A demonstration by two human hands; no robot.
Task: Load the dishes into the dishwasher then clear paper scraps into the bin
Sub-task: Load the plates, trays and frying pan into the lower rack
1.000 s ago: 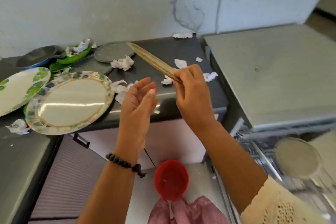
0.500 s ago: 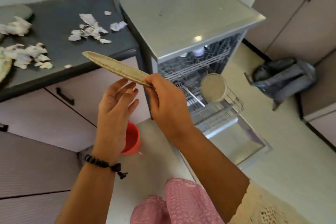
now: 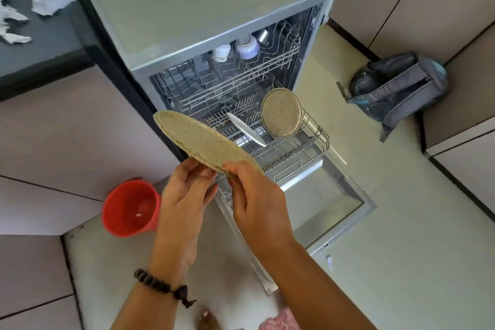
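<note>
We hold a speckled plate in front of the open dishwasher, tilted so its far edge rises toward the upper left. Our right hand pinches the plate's near rim, thumb on top and fingers curled beneath. Our left hand touches the same rim from below with fingers only lightly bent; we cannot tell whether it truly grips.

In the dishwasher, the lower rack is pulled out over the dropped door. A second speckled plate stands upright at the rack's right end, and a white dish leans just left of it. Two cups sit upside down in the upper rack.

Left of the dishwasher, paper scraps lie scattered on the dark counter. Below that counter, on the floor left of the door, stands a red bin with one small scrap inside. Right of the dishwasher, a grey backpack lies on the floor against the cabinets. A beaded bracelet circles our left wrist.
</note>
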